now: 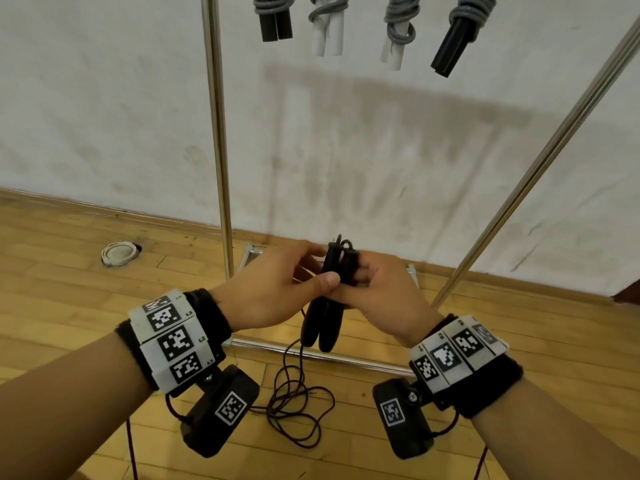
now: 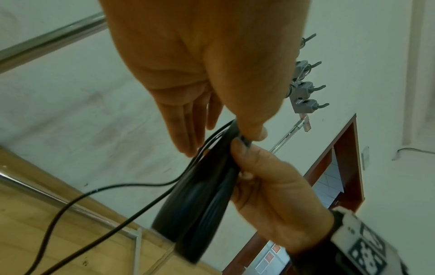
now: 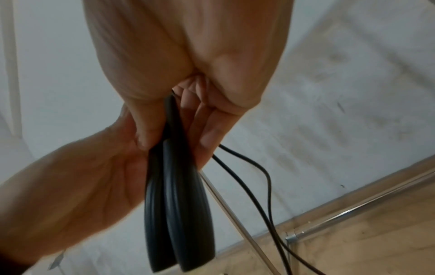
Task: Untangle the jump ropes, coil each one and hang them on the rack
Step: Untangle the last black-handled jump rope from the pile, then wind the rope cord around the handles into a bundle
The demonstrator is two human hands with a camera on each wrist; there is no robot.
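Note:
Two black jump-rope handles (image 1: 323, 329) are held side by side, upright, in front of the rack. My left hand (image 1: 277, 289) pinches their upper part, thumb in front and straight fingers (image 2: 186, 130) behind. My right hand (image 1: 377, 292) curls its fingers round the same handles (image 3: 179, 204) from the right. The thin dark cord (image 1: 298, 410) leaves the handle tops, drops past the handles (image 2: 195, 204) and lies in a loose tangle on the floor. Two strands of cord (image 3: 259, 176) hang beside my right hand.
Several coiled ropes hang from the rack top: black-handled (image 1: 275, 15), white-handled (image 1: 327, 26), and more to the right. A rack upright (image 1: 218, 133), a slanted pole (image 1: 536, 168) and a base bar (image 1: 311, 355) surround my hands. A white round fitting (image 1: 117, 252) sits on the wooden floor.

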